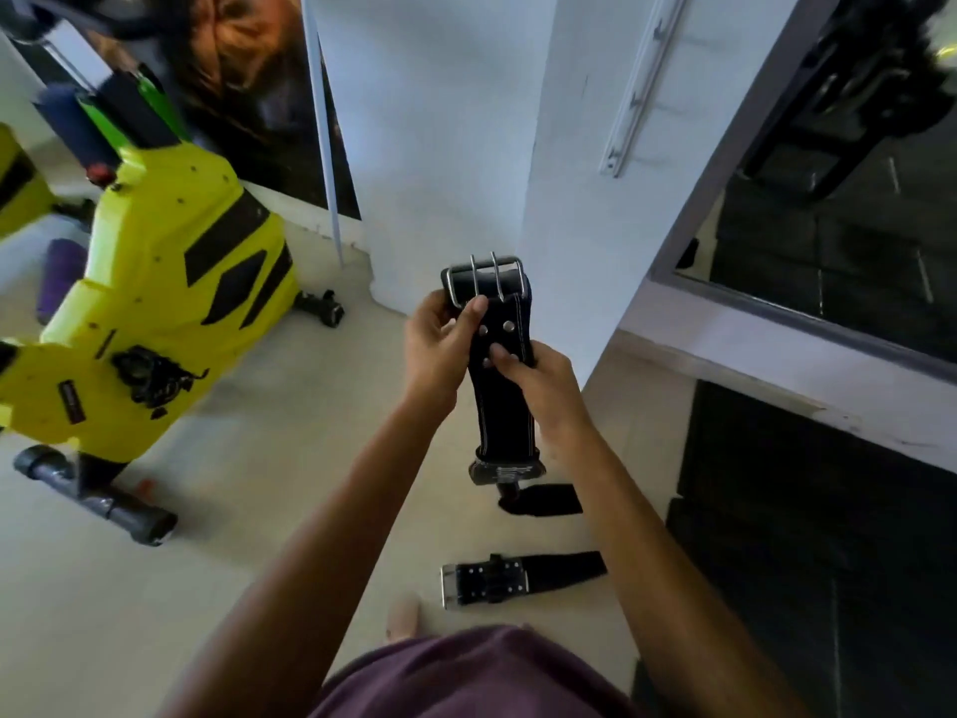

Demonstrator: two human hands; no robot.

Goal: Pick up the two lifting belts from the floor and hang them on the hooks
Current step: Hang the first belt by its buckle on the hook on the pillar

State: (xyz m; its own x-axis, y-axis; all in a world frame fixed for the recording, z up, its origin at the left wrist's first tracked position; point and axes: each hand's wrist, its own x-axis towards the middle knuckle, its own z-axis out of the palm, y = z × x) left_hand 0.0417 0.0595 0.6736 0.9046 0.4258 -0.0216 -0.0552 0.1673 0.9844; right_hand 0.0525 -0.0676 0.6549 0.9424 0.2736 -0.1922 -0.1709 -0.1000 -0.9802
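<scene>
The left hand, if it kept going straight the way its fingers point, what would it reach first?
The left hand already grips the held belt by its buckle. Past that, its fingers point up and forward toward the white wall corner, probably next; depth is unclear.

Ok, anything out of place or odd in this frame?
Only the expected clutter: the second belt lies flat on the floor near the person's feet, not yet picked up. The first belt is held upright in the left hand and right hand. No damage visible.
</scene>
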